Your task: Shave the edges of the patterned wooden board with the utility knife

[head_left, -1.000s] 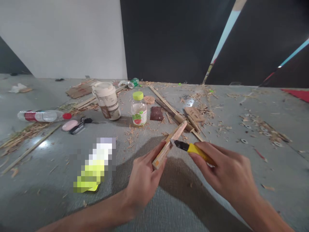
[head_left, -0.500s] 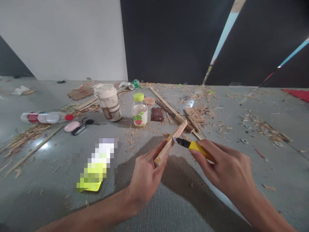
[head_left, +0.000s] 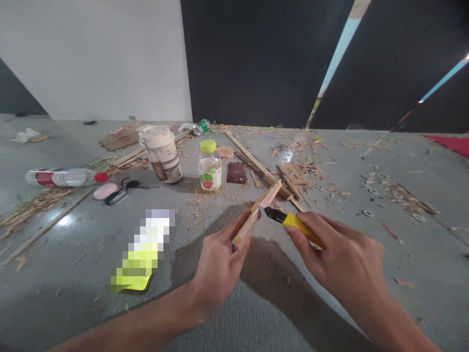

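Observation:
My left hand point(head_left: 220, 261) is closed round the near end of a pale wooden stick point(head_left: 258, 212), which points up and away to the right. My right hand point(head_left: 339, 254) grips a yellow utility knife point(head_left: 291, 221). Its black blade tip touches the stick's side near the middle. Both hands hover over a grey floor point(head_left: 256, 303), just in front of me.
Behind the hands lie a green-lidded jar point(head_left: 209, 166), a lidded paper cup point(head_left: 161, 152), a brown square piece point(head_left: 236, 172), a plastic bottle point(head_left: 64, 177), keys point(head_left: 119, 190), long wooden strips point(head_left: 252, 161) and scattered shavings. A blurred yellow object point(head_left: 141, 254) lies at the left.
The knife blade slid a little along the stick and came back near its middle. Both hands stay in almost the same place.

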